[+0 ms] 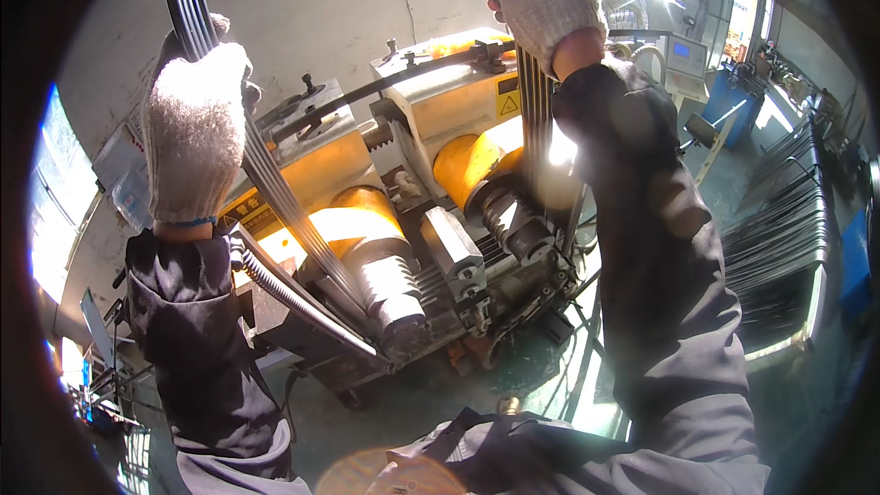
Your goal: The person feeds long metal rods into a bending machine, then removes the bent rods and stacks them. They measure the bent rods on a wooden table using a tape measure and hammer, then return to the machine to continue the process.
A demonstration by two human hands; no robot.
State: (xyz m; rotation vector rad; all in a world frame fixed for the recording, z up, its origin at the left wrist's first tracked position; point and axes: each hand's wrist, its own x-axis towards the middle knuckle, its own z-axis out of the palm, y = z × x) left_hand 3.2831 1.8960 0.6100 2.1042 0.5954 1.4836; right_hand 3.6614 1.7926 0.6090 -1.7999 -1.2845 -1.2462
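Note:
My left hand (pixel 195 133), in a whitish knit glove, is closed round a bundle of long, thin grey metal rods (pixel 291 206). That bundle slants from the top edge down past the left yellow cylinder (pixel 359 215) of a machine. Higher up on the right, my right hand (pixel 553 5), gloved alike, is closed at the top of a second bundle of rods (pixel 534 105). Those rods hang nearly straight down beside the right yellow cylinder (pixel 466 165). Whether the two bundles join above the picture, I cannot tell.
Between the cylinders sits a grey metal block (pixel 451 243). A ribbed hose (pixel 284 286) runs along the machine's left side. At right stand a control box with a screen (pixel 683 55), a blue bin (pixel 733 101) and a rack full of dark rods (pixel 779 238).

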